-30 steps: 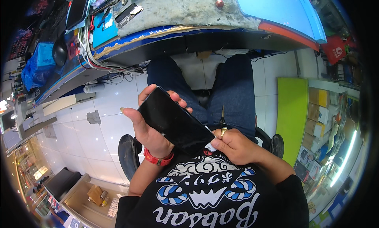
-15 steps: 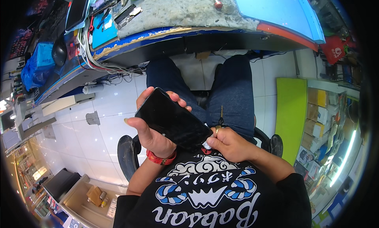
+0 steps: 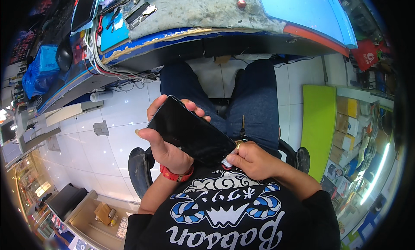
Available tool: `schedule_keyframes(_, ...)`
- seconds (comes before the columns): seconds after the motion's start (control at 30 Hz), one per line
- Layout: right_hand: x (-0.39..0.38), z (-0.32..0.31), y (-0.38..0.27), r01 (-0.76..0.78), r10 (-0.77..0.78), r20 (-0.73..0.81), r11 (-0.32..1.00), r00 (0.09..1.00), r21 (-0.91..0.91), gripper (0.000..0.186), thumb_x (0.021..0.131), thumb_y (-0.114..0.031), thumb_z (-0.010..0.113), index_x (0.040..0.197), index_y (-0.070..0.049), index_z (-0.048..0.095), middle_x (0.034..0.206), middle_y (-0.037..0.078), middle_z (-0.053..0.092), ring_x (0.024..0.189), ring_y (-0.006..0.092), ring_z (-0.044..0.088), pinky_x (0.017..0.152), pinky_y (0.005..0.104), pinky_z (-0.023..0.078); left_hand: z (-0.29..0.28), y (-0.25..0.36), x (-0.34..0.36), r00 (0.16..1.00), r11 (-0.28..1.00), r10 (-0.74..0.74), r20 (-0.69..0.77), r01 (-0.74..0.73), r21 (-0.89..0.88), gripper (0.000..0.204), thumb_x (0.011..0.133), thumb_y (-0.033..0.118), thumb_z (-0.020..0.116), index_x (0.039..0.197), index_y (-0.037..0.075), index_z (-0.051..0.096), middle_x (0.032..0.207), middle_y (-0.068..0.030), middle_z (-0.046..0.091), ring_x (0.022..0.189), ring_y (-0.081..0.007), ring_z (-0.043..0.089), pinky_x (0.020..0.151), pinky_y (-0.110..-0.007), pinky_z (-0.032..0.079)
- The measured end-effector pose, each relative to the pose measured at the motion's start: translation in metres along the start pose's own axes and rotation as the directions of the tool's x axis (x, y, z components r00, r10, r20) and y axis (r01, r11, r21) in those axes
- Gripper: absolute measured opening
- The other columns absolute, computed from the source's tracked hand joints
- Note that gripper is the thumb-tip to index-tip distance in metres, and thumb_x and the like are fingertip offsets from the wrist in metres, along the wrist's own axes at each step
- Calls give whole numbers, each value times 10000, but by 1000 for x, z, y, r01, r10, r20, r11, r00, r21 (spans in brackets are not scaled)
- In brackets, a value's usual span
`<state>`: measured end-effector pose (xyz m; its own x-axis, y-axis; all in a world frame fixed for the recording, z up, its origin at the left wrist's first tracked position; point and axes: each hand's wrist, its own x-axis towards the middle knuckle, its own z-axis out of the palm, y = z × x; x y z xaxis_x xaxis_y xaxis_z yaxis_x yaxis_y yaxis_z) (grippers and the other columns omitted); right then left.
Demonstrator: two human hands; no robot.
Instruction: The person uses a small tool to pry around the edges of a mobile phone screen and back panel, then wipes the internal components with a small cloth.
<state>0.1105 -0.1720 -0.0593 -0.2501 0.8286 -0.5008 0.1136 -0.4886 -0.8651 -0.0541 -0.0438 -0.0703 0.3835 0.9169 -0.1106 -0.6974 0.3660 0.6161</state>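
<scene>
A black smartphone (image 3: 190, 131) lies tilted across my left hand (image 3: 166, 152), dark screen upward, in front of my lap. The fingers of that hand curl over its far edge, while the thumb stands out at the left, off the screen. At the phone's lower right corner is my right hand (image 3: 255, 160), closed in a pinch. Under its thumb shows a small whitish bit (image 3: 228, 160); whether this is a loose piece or the hem of my black shirt (image 3: 276, 213) I cannot tell.
Ahead stands a worn workbench (image 3: 186, 18) with a blue panel (image 3: 302, 10), a red-tipped tool (image 3: 240, 2) and a second phone (image 3: 84, 10). Cables (image 3: 97, 62) hang off its left edge. Chair armrests (image 3: 140, 165) flank me. A glass display case (image 3: 346, 133) stands at right.
My right hand has turned slightly and pressed closer to the phone's corner, hiding more of the whitish bit. The phone has shifted very slightly right; my left hand keeps its hold.
</scene>
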Motion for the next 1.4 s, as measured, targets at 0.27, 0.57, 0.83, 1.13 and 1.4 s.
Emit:
schedule_keyframes(0.27,-2,5,-1,122,-107,-140,987,984,100,249,1039,-191,496,964,22,601,785,129,595,710,240,581,702,353,467,-5,9,15,999,997,13,-37,-15,-74,725,985,701,271,1384,121,444,1128,-192,613,1001,-304,647,856,-493,568)
schedule_keyframes(0.57,1,10,0,156,-149,-170,987,974,25,280,1024,-173,515,858,37,595,743,162,576,681,292,576,669,387,453,3,1,11,999,1000,-3,36,4,-24,726,982,699,289,1415,131,417,1161,-195,590,1024,-291,626,885,-471,558)
schedule_keyframes(0.83,4,18,3,127,-117,-201,991,973,38,308,1016,-190,536,835,51,596,697,169,581,617,300,567,625,391,449,11,-9,12,997,998,58,49,-58,5,695,987,668,349,1437,141,395,1172,-198,576,1030,-290,614,909,-471,545)
schedule_keyframes(1.13,0,8,-3,158,-158,-74,987,985,4,292,1017,-185,524,882,34,663,742,150,629,663,258,612,646,379,468,3,-3,26,994,995,-89,62,92,-42,646,1027,598,332,1416,92,431,1146,-215,610,994,-322,655,862,-489,578)
schedule_keyframes(1.4,6,20,5,69,-40,-183,986,982,153,289,1024,-172,528,847,45,601,691,103,612,633,175,591,618,331,474,17,-9,21,997,995,56,54,-60,76,614,1018,593,368,1419,128,399,1143,-193,591,998,-291,635,889,-470,559)
